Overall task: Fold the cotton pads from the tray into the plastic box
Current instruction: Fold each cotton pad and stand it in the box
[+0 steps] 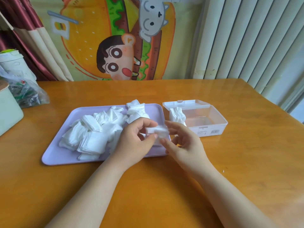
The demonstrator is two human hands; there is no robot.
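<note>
left hand (pixel 136 139): raised over the near right corner of the tray, thumb and curled fingers pinching the left end of a single cotton pad
right hand (pixel 184 142): facing the left hand just beyond the tray's right edge, thumb and forefinger pinching the pad's right end, the other fingers loosely curled below
cotton pad (pixel 158 131): white, slightly blurred, held between both hands above the tray's right side; how far it is folded cannot be told
tray (pixel 54 155): lilac, rectangular with rounded corners, lying flat on the table to the left of the box
loose pads (pixel 92 129): a jumbled white heap covering much of the tray, some in small stacks, a few bunched at the far edge
plastic box (pixel 209 122): clear, just beside the tray's far right corner, its hinged lid (pixel 185 104) open and tipped back
folded pads (pixel 177 116): a short row standing on edge against the box's left wall
table (pixel 246 162): glossy orange-brown wood
far left: a crumpled plastic bag (pixel 24 94) and a pale container (pixel 8 112) at the table's edge
backdrop: a cartoon burger hanging (pixel 115 46) and white vertical blinds (pixel 246 38)
</note>
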